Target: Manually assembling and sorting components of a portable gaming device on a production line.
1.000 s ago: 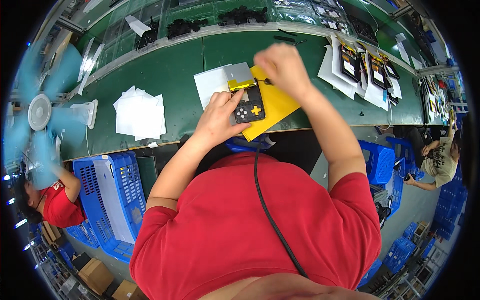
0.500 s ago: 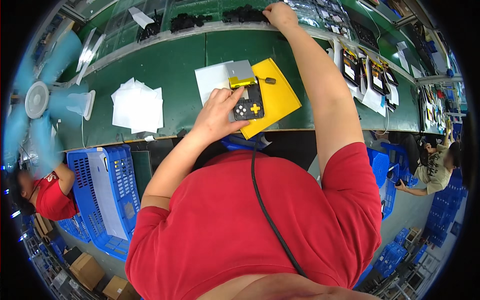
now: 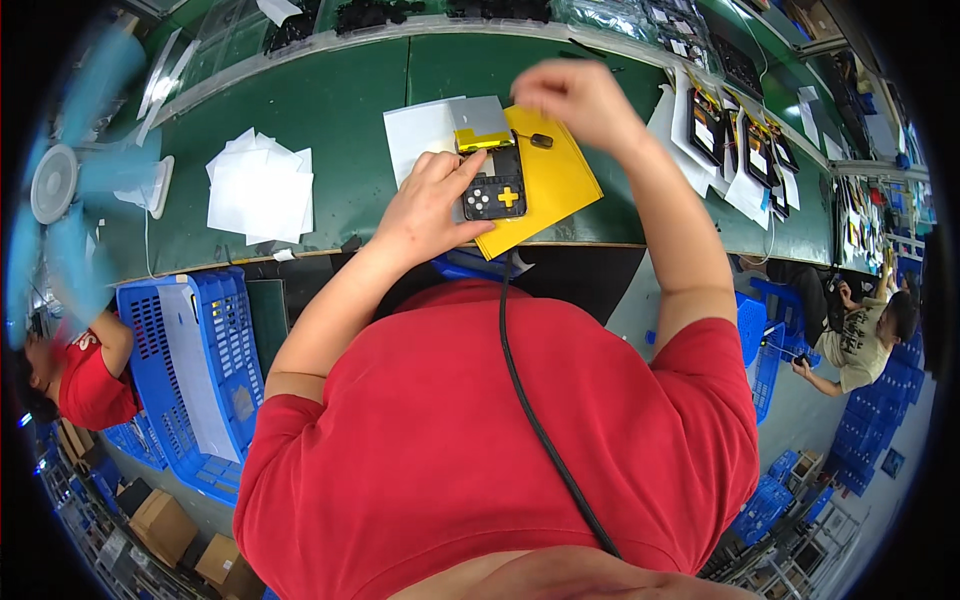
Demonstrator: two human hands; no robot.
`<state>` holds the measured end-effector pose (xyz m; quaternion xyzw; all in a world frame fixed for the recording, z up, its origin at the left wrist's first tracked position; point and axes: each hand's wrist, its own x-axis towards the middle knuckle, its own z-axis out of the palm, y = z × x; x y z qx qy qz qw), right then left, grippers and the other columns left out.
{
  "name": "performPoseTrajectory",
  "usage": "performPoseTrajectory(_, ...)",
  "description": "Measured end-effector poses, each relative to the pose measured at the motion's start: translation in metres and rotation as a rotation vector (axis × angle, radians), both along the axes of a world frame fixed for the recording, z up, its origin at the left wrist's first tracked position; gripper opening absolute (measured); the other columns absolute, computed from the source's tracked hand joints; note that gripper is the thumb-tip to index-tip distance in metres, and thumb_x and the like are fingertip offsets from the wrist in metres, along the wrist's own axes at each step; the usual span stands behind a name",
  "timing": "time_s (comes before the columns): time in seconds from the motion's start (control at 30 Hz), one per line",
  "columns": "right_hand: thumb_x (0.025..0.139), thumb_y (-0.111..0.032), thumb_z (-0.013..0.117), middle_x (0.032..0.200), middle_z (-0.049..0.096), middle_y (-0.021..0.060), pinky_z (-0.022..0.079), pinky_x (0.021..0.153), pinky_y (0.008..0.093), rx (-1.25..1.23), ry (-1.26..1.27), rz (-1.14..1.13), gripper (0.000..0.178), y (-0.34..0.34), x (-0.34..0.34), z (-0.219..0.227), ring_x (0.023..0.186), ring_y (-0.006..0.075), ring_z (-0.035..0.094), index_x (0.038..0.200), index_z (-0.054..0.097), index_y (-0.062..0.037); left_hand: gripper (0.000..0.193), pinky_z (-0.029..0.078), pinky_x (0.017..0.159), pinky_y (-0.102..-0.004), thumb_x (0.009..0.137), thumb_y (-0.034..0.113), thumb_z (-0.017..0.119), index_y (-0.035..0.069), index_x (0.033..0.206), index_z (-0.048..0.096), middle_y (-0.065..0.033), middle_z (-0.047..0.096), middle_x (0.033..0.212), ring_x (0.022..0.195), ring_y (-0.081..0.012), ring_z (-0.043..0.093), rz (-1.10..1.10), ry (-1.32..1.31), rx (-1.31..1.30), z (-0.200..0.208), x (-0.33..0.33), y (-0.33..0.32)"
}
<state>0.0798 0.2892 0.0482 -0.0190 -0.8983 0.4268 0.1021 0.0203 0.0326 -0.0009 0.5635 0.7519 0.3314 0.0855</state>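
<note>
Left hand (image 3: 428,207) holds black console (image 3: 493,205)

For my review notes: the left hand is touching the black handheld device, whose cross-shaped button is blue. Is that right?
Not quite: the cross-shaped button is yellow, not blue, as the head view shows. The left hand does touch the black handheld device.

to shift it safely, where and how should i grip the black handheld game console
Pinch the game console by its straight right edge, probably from the right: the left hand holds its left side, and a silver panel adjoins its far end.
</note>
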Motion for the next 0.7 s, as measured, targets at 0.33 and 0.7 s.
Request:
performPoseTrajectory(0.33,0.077,-0.013,0.070,0.080,0.061,0.0093,0.050,0.071,0.0388,0.434,-0.097,0.249,0.008,-0.050,0.044,-0.013,0.080,0.0287,0.062,0.082,0.070,-0.0068,0.082,0.047,0.089,-0.0382,0.063,0.022,0.086,0.003,0.135,0.051,-0.0119,0.054,0.110,0.103,-0.0308,0.051,-0.008,0.008,0.019,-0.003,-0.001,0.005)
performPoseTrajectory(0.7,0.076,-0.011,0.063,0.078,0.060,0.0095,0.048,0.073,0.0411,0.596,-0.125,0.485,0.007,-0.050,0.024,-0.005,0.081,0.0285,0.061,0.071,0.065,-0.0054,0.082,0.046,0.090,-0.0371,0.065,0.026,0.084,0.005,0.136,0.049,-0.0101,0.052,0.105,0.103,-0.0293,0.050,-0.002,0.004,-0.022,-0.001,0.000,0.004)
